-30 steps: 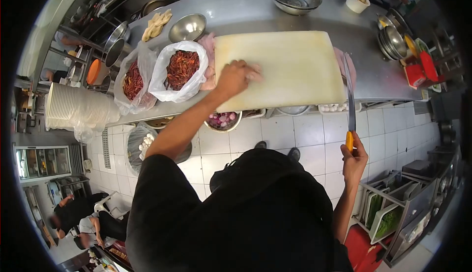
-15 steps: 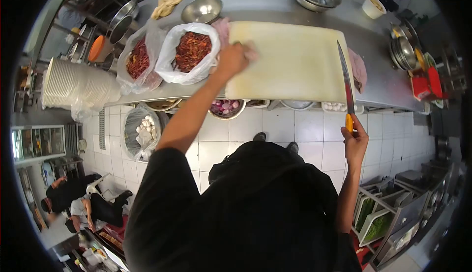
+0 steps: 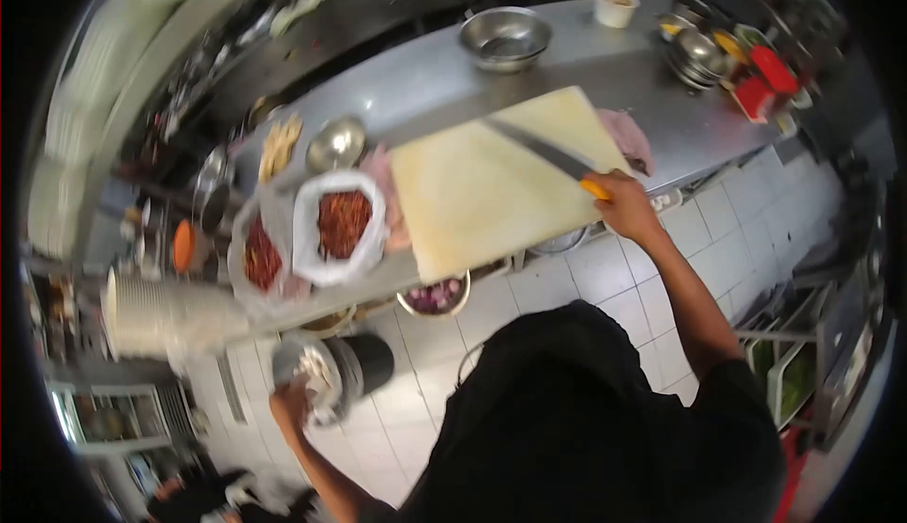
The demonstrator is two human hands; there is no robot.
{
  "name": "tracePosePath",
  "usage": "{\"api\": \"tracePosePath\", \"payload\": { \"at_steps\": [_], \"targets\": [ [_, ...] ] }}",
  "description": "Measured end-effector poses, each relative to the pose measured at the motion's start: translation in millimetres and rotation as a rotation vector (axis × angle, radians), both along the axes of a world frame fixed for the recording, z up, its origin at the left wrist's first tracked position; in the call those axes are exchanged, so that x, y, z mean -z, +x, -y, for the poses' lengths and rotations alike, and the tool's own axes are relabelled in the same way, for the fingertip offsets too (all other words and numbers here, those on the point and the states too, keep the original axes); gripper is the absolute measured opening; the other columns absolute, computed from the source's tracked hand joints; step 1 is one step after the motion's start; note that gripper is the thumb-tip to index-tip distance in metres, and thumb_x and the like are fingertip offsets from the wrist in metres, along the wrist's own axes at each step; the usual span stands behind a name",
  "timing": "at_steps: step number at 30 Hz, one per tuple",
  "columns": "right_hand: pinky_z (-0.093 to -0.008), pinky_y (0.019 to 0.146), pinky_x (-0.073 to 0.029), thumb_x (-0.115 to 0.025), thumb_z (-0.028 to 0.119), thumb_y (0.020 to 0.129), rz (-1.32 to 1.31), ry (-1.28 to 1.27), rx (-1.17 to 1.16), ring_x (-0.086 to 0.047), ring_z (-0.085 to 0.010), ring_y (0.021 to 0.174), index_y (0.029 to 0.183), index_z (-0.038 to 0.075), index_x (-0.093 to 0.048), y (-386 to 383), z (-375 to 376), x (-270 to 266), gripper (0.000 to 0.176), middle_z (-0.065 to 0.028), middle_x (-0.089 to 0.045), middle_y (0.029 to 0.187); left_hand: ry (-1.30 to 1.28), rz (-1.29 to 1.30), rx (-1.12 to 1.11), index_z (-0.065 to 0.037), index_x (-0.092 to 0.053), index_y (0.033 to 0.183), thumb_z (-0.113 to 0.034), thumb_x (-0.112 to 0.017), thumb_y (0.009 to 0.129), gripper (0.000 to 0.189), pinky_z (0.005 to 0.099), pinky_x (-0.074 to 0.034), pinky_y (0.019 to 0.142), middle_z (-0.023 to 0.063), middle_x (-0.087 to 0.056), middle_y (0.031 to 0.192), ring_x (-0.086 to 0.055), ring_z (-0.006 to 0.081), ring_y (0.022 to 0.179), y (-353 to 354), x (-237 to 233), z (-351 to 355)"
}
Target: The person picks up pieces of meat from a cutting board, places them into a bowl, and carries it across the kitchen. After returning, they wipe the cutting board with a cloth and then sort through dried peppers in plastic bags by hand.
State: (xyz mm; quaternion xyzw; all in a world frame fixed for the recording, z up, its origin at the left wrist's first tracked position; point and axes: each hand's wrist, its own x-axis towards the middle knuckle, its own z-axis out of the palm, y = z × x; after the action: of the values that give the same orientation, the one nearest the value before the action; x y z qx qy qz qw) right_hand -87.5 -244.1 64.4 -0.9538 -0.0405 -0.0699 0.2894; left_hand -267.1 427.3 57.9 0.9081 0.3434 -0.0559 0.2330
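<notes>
My right hand (image 3: 622,204) is closed round the orange handle of a large knife (image 3: 543,149), whose blade lies over the pale cutting board (image 3: 472,192). Down at the left, my left hand (image 3: 291,404) is at the edge of a lined bin (image 3: 326,410) with white pieces in it. Its fingers are blurred, and whether they hold anything cannot be made out. Pink cloths (image 3: 628,137) lie at both sides of the board. Left of the board, a white bag of dried red chilies (image 3: 344,224) stands beside a clear bag of chilies (image 3: 263,254).
Metal bowls (image 3: 504,39) and a white tub (image 3: 615,7) stand on the steel counter (image 3: 416,79). A bowl of purple onions (image 3: 435,296) is below its front edge. Stacked pale containers (image 3: 156,310) are at the left. People are partly visible at the bottom left.
My left hand has left the board and moved down to the bin. My right hand has brought the knife from the board's right edge across its surface. The view has turned.
</notes>
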Motion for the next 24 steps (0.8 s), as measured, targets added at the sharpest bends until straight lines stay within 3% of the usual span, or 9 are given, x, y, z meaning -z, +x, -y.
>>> {"api": "tracePosePath", "payload": {
  "at_steps": [2, 4, 5, 10, 14, 15, 18, 21, 24],
  "targets": [
    [-0.0424, 0.091, -0.048, -0.061, 0.001, 0.072, 0.048, 0.015, -0.091, -0.062, -0.0360, 0.100, 0.119, 0.012, -0.067, 24.4, 3.2, 14.3, 0.048, -0.0157, -0.064, 0.105, -0.341, 0.357, -0.192, -0.001, -0.066, 0.083, -0.008, -0.067, 0.077, 0.010, 0.0284, -0.044, 0.056, 0.0032, -0.065, 0.072, -0.057, 0.0129, 0.064, 7.5, -19.6, 7.0],
    [-0.0422, 0.092, -0.047, -0.061, 0.002, 0.073, -0.014, -0.030, -0.150, -0.061, -0.0333, 0.102, 0.118, 0.013, -0.068, 42.7, 1.2, 15.4, 0.046, -0.0142, -0.065, 0.108, -0.447, 0.593, -0.051, -0.001, -0.063, 0.092, -0.003, -0.065, 0.076, 0.016, 0.0264, -0.044, 0.062, 0.0020, -0.063, 0.081, -0.055, 0.0119, 0.070, 38.4, -46.1, 66.2],
    [-0.0420, 0.092, -0.047, -0.063, 0.004, 0.074, 0.009, -0.019, -0.174, -0.061, -0.0326, 0.102, 0.117, 0.013, -0.068, 51.7, 3.6, 24.3, 0.044, -0.0130, -0.065, 0.107, -0.523, 0.568, -0.091, -0.003, -0.062, 0.093, -0.003, -0.065, 0.076, 0.017, 0.0259, -0.045, 0.066, 0.0019, -0.062, 0.084, -0.055, 0.0114, 0.074, 57.1, -61.7, 100.4],
    [-0.0413, 0.090, -0.048, -0.067, 0.021, 0.084, 0.120, 0.001, -0.266, -0.062, -0.0311, 0.101, 0.108, 0.012, -0.073, 90.7, 28.0, 64.0, 0.026, -0.0105, -0.067, 0.102, -0.802, 0.624, 0.189, -0.003, -0.063, 0.105, -0.008, -0.069, 0.076, 0.029, 0.0275, -0.048, 0.071, 0.0018, -0.063, 0.094, -0.058, 0.0130, 0.082, 167.3, -78.8, 261.9],
    [-0.0402, 0.082, -0.052, -0.067, 0.019, 0.088, 0.290, 0.242, -0.073, -0.067, -0.0324, 0.093, 0.104, 0.006, -0.073, 106.6, 94.3, 30.1, 0.021, -0.0151, -0.070, 0.099, -0.643, 0.606, 0.542, -0.003, -0.062, 0.109, -0.009, -0.069, 0.078, 0.032, 0.0284, -0.050, 0.076, 0.0044, -0.065, 0.098, -0.060, 0.0143, 0.087, 253.6, -95.7, 436.8],
    [-0.0388, 0.080, -0.054, -0.067, 0.017, 0.088, 0.350, 0.282, -0.009, -0.068, -0.0329, 0.090, 0.104, 0.005, -0.073, 112.6, 118.4, 21.5, 0.020, -0.0167, -0.071, 0.098, -0.755, 0.552, 0.601, -0.003, -0.062, 0.109, -0.009, -0.069, 0.079, 0.032, 0.0285, -0.051, 0.077, 0.0051, -0.064, 0.101, -0.060, 0.0142, 0.088, 276.7, -89.5, 477.1],
    [-0.0403, 0.077, -0.053, -0.062, 0.018, 0.089, 0.210, 0.512, 0.235, -0.069, -0.0339, 0.086, 0.104, 0.003, -0.072, 129.7, 197.3, 1.9, 0.024, -0.0180, -0.071, 0.092, -0.809, 0.472, 0.756, -0.003, -0.062, 0.108, -0.009, -0.070, 0.080, 0.030, 0.0310, -0.050, 0.081, 0.0089, -0.063, 0.103, -0.061, 0.0196, 0.092, 333.7, -79.6, 608.3],
    [-0.0375, 0.073, -0.054, -0.061, 0.017, 0.088, 0.333, 0.550, 0.342, -0.070, -0.0345, 0.080, 0.106, 0.000, -0.070, 176.1, 261.7, 15.6, 0.026, -0.0212, -0.071, 0.087, -0.431, 0.841, 1.046, -0.003, -0.061, 0.109, -0.009, -0.070, 0.078, 0.033, 0.0378, -0.049, 0.084, 0.0159, -0.060, 0.103, -0.060, 0.0323, 0.094, 388.7, -21.7, 717.4],
    [-0.0316, 0.061, -0.052, -0.065, 0.014, 0.089, 0.345, 0.601, 0.361, -0.067, -0.0188, 0.066, 0.100, -0.005, -0.070, 247.6, 294.1, 33.1, 0.023, -0.0133, -0.072, 0.080, -0.380, 0.828, 1.233, -0.005, -0.060, 0.115, -0.015, -0.075, 0.075, 0.044, 0.0438, -0.046, 0.088, 0.0172, -0.057, 0.111, -0.055, 0.0368, 0.104, 396.7, 18.8, 790.2]
  ]
}}
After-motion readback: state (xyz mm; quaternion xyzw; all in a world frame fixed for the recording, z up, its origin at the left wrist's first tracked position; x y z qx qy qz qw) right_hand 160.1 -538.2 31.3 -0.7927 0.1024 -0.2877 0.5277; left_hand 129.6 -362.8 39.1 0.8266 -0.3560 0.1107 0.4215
